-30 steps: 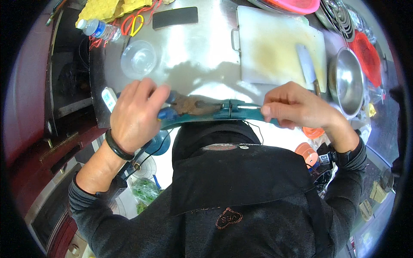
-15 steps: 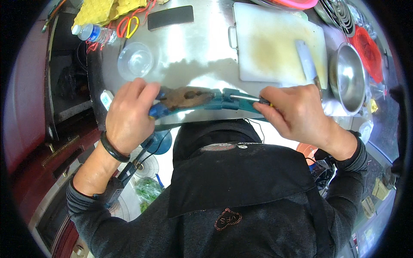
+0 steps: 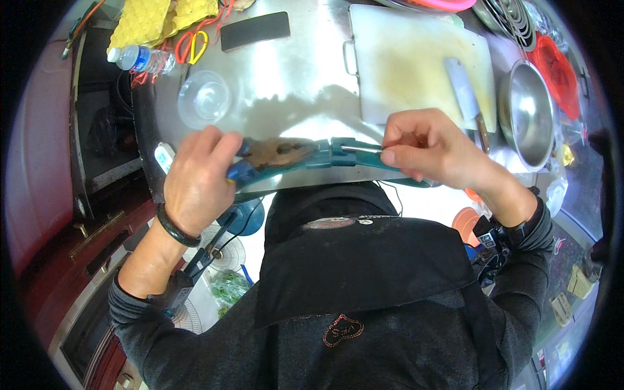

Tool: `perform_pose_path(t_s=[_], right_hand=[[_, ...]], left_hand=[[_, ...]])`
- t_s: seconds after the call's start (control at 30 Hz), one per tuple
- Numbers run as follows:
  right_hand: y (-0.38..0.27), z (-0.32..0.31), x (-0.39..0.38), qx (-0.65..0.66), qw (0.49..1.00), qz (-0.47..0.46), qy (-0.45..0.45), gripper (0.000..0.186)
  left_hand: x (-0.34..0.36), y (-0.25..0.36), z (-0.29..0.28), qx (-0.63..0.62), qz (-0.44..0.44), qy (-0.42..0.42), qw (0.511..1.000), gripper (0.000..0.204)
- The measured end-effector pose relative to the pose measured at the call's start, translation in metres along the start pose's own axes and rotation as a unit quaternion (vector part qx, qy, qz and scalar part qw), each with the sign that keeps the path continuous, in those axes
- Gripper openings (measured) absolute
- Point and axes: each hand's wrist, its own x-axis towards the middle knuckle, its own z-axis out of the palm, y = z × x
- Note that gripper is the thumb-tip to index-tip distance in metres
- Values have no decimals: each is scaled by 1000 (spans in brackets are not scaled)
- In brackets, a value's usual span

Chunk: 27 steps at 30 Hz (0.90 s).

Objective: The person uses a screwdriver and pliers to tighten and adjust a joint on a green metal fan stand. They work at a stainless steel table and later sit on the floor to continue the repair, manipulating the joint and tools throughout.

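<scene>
Head view: left hand (image 3: 200, 174) clamped on rusty, blue-handled pliers (image 3: 281, 153), right hand (image 3: 437, 147) on a silver rod (image 3: 359, 149).

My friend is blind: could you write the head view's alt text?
A bare human left grip holds blue-handled pliers by a teal strip; the right grip pinches a metal rod. Beyond, a knife lies on a cutting board.

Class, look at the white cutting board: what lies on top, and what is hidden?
A knife lies on the white cutting board, its brown handle toward the near edge. The right hand covers part of that edge; anything beneath the board cannot be seen.
</scene>
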Motion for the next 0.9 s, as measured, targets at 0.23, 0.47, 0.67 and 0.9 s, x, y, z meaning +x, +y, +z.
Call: perform_pose_path(t_s=[0.23, 0.47, 0.67, 0.9], right_hand=[[17, 15, -2, -487, 796, -316, 172, 11], [1, 17, 8, -340, 895, -237, 168, 21], [-18, -11, 8, 119, 967, 194, -110, 35], [-6, -2, 7, -244, 958, -151, -4, 11]], left_hand=[[-4, -3, 2, 3, -2, -33, 999, 39], [-6, -6, 5, 6, -34, -9, 999, 40], [-5, -2, 0, 41, 11, 21, 999, 44], [-8, -1, 2, 11, 4, 12, 1000, 46]])
